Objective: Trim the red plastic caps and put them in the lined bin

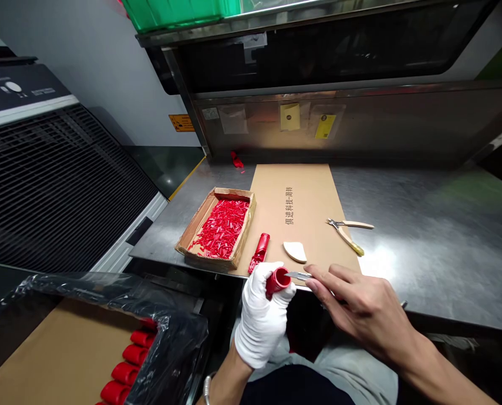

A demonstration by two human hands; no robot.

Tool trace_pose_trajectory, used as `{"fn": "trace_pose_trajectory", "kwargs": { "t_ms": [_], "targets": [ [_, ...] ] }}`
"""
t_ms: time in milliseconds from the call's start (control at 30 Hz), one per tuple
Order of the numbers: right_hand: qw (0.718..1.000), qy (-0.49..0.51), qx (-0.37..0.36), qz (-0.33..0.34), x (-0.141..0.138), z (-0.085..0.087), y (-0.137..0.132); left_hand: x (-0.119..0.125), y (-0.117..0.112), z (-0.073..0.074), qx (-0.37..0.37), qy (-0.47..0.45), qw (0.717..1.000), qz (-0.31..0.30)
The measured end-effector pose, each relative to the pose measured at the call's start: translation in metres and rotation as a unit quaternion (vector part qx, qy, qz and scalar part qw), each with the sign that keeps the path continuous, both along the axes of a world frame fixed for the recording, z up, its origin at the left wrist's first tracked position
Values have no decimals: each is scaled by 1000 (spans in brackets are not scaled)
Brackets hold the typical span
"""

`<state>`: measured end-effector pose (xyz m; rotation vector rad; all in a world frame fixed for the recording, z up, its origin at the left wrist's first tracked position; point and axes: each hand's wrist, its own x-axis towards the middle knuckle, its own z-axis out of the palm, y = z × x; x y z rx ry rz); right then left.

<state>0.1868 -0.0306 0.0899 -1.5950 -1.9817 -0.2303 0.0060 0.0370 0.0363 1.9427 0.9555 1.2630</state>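
Observation:
My left hand (260, 323), in a white glove, is wrapped round a red plastic tube (277, 280) whose open round end faces up. My bare right hand (361, 304) grips a slim knife (300, 275) with a pointed silver blade. The blade's tip is at the tube's rim; whether it touches cannot be made out. Just beyond the glove, a second red plastic part (260, 253) lies on a cardboard sheet (272, 197). A cream wedge-shaped piece (295, 251) rests on the sheet close to the knife.
A cardboard tray (182, 243) of red plastic scraps stands on the metal table (424, 236). Side cutters (347, 229) lie at the sheet's right edge. At lower left, a box lined with black plastic (179, 332) holds several red parts (124, 372). A green bin (183, 11) sits on the shelf above.

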Motion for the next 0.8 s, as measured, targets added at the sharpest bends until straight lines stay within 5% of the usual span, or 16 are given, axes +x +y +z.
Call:
{"fn": "trace_pose_trajectory", "kwargs": {
  "t_ms": [533, 800],
  "targets": [
    [1000, 12, -11, -16, -8, -3, 0, 9, -1, 1, -23, -48, 997, 56],
    [976, 199, -74, 54, -9, 6, 0, 12, -2, 3, -49, -76, 993, 73]
  ]
}}
